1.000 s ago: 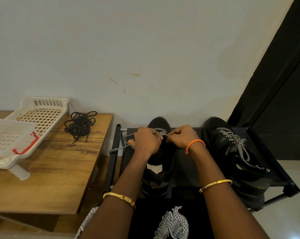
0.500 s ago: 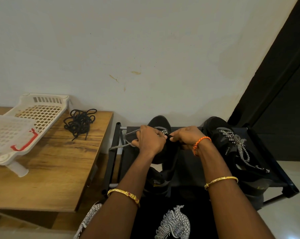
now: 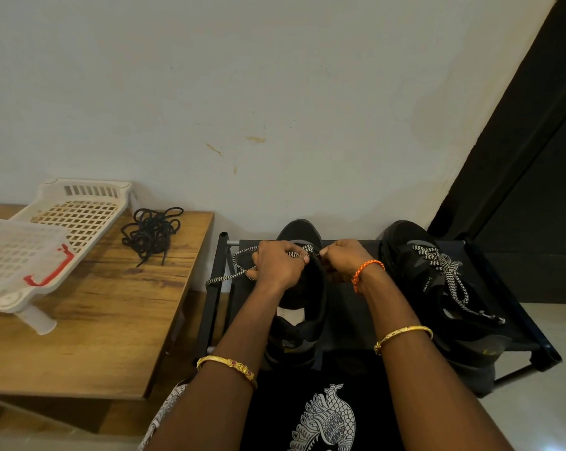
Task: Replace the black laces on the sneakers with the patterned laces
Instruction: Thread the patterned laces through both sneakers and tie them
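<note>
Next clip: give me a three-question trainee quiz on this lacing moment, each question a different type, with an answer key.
1. True or false: the right-hand sneaker already carries a patterned lace.
2. Multiple choice: where does the pile of black laces lie? A) in the white basket B) on the wooden table C) on the shoe rack
3. Short answer: what are the left hand and the right hand both working on?

Key
1. True.
2. B, on the wooden table, beside the white basket.
3. The patterned lace at the front of the left-hand sneaker, which stands on the shoe rack.
</note>
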